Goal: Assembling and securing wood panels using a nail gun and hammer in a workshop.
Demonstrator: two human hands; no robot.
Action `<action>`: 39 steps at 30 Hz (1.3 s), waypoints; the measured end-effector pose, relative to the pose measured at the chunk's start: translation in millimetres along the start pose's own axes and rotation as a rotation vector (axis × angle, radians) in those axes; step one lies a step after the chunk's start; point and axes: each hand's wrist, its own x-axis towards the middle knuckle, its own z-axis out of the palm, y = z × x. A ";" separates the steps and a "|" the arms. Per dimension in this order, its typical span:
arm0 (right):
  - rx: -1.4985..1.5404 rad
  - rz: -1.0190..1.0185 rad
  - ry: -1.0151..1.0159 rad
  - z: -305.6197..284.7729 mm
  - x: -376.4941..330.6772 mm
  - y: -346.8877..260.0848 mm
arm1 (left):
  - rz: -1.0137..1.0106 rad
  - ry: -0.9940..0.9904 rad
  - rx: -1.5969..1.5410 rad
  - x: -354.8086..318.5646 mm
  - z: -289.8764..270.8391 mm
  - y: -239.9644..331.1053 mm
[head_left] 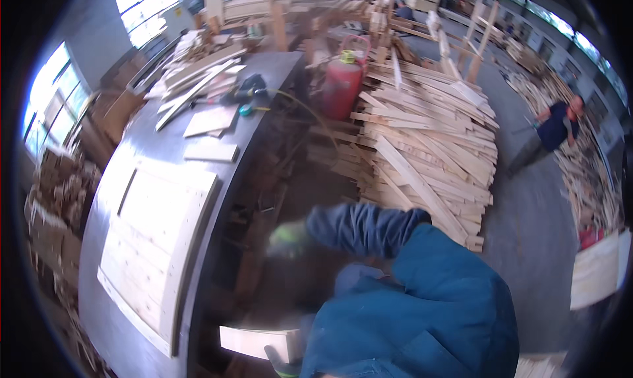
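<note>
My left hand point(282, 363), in a dark glove with a yellow-green cuff, grips a small stack of short pale wooden boards point(254, 342) beside the metal table's near edge. Farther up, my right hand point(288, 239) reaches toward the table in a yellow-green glove. Motion smears its fingers, so what it holds, if anything, does not show. A flat wooden panel point(142, 259), framed by strips along its sides, lies on the metal table point(99, 213). Past its far end rests a short board point(211, 153).
On the far tabletop are loose boards point(198, 81), a dark power tool point(252, 88) and a yellow hose point(300, 104). A red tank point(343, 85) stands beside a large pile of planks point(435, 154). Another person point(555, 134) is on the floor at right.
</note>
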 end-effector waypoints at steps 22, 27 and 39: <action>0.776 -0.277 0.084 40.8 145.5 -158.6 | 0.318 -0.488 0.563 224.6 270.1 319.5; 0.592 -0.372 0.197 -107.0 258.5 -213.2 | 0.610 -0.027 1.052 375.3 250.2 259.8; 0.268 -0.216 0.342 -438.5 672.9 -365.4 | 0.373 0.188 1.252 334.3 278.8 230.4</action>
